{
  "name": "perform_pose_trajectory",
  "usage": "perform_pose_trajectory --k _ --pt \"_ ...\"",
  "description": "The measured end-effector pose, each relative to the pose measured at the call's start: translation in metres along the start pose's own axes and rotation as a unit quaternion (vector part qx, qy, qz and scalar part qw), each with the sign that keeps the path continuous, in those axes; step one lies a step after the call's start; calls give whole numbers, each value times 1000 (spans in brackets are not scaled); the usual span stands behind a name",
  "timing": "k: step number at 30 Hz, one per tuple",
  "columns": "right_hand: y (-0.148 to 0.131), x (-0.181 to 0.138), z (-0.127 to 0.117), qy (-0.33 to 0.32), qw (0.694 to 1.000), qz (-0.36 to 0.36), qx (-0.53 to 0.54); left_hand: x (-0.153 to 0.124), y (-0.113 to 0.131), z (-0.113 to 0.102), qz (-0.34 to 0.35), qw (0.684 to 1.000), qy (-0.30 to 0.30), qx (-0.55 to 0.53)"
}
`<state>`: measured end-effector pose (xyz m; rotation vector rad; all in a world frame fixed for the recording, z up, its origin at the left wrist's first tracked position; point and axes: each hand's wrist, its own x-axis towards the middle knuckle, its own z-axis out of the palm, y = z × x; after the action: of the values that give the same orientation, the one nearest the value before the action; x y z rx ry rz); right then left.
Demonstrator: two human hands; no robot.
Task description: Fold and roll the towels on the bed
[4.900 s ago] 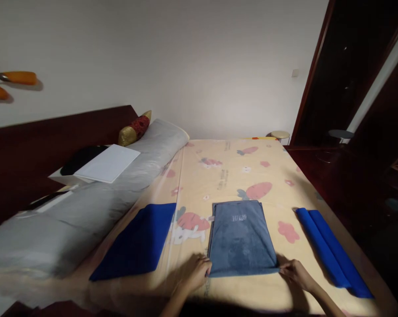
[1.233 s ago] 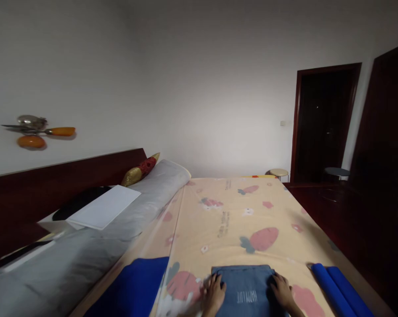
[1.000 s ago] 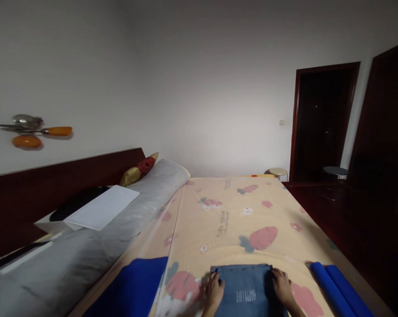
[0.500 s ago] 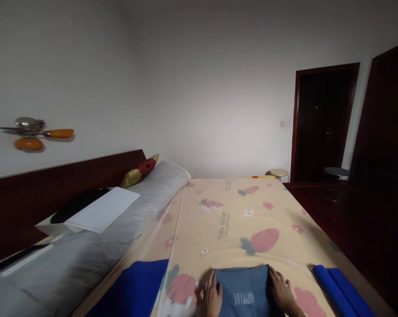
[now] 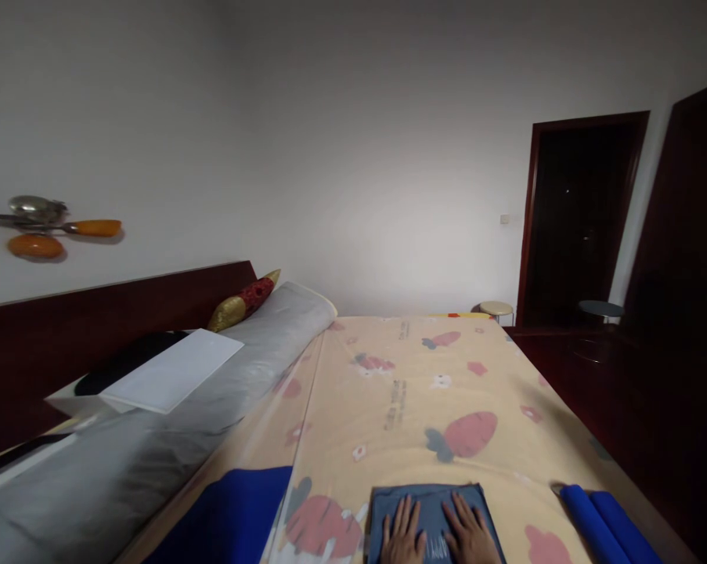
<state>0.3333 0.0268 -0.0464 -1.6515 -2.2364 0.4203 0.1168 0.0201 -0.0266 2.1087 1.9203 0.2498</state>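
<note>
A blue-grey folded cloth (image 5: 432,497) with white lettering lies flat on the patterned bed sheet (image 5: 388,439), at the bottom of the view. My left hand (image 5: 403,536) rests palm down on its left half, fingers stretched and spread. On the right half lies my right hand (image 5: 469,530), also flat with its fingers apart. Both hands cover part of the lettering. The near edge of the cloth runs out of view.
Blue fabric (image 5: 224,517) lies to the left, and rolled blue pieces (image 5: 608,521) to the right. A grey pillow (image 5: 259,352) runs along the headboard (image 5: 124,305), with a white box (image 5: 174,372) on it. Two stools (image 5: 495,309) stand beyond the bed.
Both hands have moved from the cloth's side edges inward onto its top and now lie flat. The cloth sits slightly lower in view, its far edge looking flatter.
</note>
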Motion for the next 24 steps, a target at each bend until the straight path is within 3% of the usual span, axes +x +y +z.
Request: perform_pose_trajectory --k 3,8,14,16,19,22,24 --pt "27 -4 4 47 995 87 -24 -3 -23 -3 -61 996 55 41" --pt "43 -8 14 42 992 107 -47 -3 -40 3 -100 988 72 88" --pt "19 -6 -23 7 993 96 -62 -4 -19 -40 -79 994 -14 78" --pt "1 -8 -29 4 991 110 -70 -12 -5 -47 -86 992 -14 87" --pt "-31 -28 -17 5 994 88 -58 -40 17 -30 -24 997 46 58" --pt "-50 -70 5 3 1000 14 -21 -84 25 4 57 998 40 0" --pt "-46 -100 13 15 1000 5 -10 -113 17 17 34 999 36 1"
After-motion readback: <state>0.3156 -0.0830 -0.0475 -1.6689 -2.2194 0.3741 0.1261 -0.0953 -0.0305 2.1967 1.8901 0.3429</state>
